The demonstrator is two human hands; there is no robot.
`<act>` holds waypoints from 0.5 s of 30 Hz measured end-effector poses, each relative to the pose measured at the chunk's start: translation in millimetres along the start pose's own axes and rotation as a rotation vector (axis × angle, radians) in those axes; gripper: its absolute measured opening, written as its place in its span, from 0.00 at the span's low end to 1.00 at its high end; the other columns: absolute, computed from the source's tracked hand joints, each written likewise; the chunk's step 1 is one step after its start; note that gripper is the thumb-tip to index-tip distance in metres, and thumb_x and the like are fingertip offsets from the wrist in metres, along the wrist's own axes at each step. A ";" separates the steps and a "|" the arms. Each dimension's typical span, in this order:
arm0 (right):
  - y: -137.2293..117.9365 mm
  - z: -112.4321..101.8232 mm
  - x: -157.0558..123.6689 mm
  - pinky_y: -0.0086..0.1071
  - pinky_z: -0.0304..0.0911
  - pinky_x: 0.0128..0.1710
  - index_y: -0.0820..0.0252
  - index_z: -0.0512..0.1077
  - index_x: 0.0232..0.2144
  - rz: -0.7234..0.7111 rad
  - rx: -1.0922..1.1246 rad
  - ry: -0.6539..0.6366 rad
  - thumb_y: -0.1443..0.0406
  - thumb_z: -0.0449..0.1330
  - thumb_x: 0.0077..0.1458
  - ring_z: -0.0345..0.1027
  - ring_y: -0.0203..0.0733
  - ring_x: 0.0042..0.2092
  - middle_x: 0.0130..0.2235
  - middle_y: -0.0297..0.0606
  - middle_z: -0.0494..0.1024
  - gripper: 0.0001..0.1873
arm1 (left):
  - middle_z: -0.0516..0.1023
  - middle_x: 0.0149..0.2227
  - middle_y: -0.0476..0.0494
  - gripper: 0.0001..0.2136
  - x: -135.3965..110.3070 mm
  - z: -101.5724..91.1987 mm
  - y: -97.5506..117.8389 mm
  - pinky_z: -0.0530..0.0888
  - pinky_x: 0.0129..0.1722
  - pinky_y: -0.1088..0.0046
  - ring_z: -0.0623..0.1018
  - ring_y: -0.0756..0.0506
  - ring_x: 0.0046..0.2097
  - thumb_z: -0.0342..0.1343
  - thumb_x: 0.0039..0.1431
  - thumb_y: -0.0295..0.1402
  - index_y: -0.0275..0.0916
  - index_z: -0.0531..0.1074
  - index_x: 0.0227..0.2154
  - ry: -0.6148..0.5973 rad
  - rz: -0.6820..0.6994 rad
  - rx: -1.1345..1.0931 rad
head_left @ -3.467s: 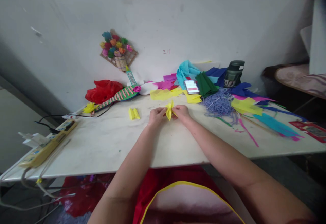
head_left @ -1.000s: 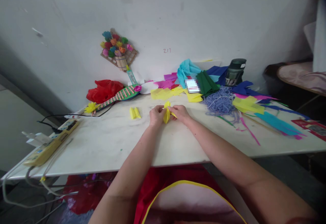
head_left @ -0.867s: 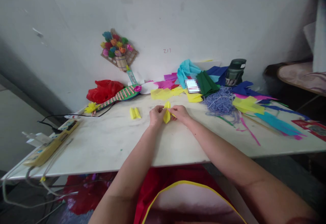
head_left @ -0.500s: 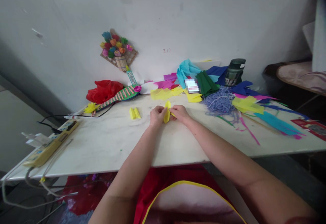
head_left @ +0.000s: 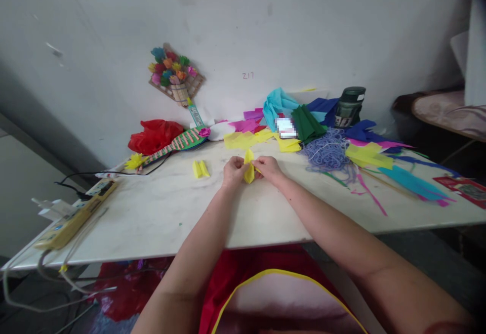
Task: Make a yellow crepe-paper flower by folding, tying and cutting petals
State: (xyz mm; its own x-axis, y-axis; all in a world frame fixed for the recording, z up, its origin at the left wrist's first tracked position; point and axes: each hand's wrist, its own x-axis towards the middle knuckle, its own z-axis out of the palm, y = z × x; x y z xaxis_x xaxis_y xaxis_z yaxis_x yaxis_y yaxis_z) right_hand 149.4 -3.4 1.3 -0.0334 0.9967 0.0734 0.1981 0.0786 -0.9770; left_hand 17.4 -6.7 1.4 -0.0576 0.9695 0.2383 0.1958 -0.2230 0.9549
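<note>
Grey-white wall (head_left: 228,25) stands behind the pale, faintly streaked bench (head_left: 159,217). At twelve o'clock from the yellow paper (head_left: 249,168), one can read "217" (head_left: 248,76), handwritten on this wall. Between ten and eleven o'clock, the tube (head_left: 196,115) bears printing too small for reading; at two o'clock, the bottle (head_left: 348,109) has a label, also not readable. Yarn (head_left: 328,151) lies near three o'clock, folded pieces (head_left: 201,169) at nine. Yellow paper is above the bench's middle, where fingers of the left hand (head_left: 234,172) and right hand (head_left: 269,168) are closed, pinching it from both sides.
</note>
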 end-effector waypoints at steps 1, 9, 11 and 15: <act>0.1 -0.2 -0.1 0.25 0.63 0.18 0.60 0.62 0.18 -0.006 0.005 0.000 0.62 0.56 0.47 0.65 0.32 0.18 0.18 0.29 0.68 0.11 | 0.71 0.21 0.50 0.10 -0.1 -0.3 0.1 0.65 0.23 0.78 0.70 0.52 0.23 0.57 0.39 0.33 0.37 0.65 0.26 0.001 -0.003 0.006; -3.5 -1.1 -3.4 0.24 0.62 0.18 0.61 0.64 0.19 -0.019 0.002 -0.032 0.62 0.56 0.45 0.63 0.30 0.18 0.21 0.30 0.71 0.09 | 0.72 0.20 0.50 0.11 0.2 -1.9 2.5 0.66 0.22 0.77 0.71 0.51 0.22 0.58 0.38 0.34 0.38 0.65 0.27 0.049 -0.088 -0.005; -3.6 -0.7 -3.0 0.23 0.62 0.18 0.61 0.64 0.19 -0.023 -0.018 -0.021 0.65 0.56 0.44 0.63 0.29 0.18 0.22 0.30 0.71 0.07 | 0.72 0.20 0.49 0.12 0.3 -2.0 2.2 0.66 0.21 0.77 0.71 0.51 0.21 0.58 0.39 0.35 0.37 0.65 0.27 0.056 -0.092 0.008; -2.3 0.0 -1.5 0.23 0.62 0.18 0.61 0.64 0.18 -0.050 -0.061 0.007 0.66 0.55 0.44 0.63 0.29 0.18 0.20 0.29 0.69 0.06 | 0.73 0.21 0.47 0.11 1.2 -1.4 -3.0 0.66 0.20 0.76 0.72 0.49 0.22 0.57 0.39 0.35 0.36 0.68 0.28 0.038 -0.085 0.064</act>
State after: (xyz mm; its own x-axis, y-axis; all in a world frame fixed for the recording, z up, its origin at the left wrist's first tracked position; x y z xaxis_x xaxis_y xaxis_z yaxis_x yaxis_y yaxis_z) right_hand 149.0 -5.1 3.4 -0.0382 0.9916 0.1234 0.2552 0.1291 -0.9582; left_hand 15.4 -5.0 -1.0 -0.1139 0.9798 0.1645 0.2509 -0.1319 0.9590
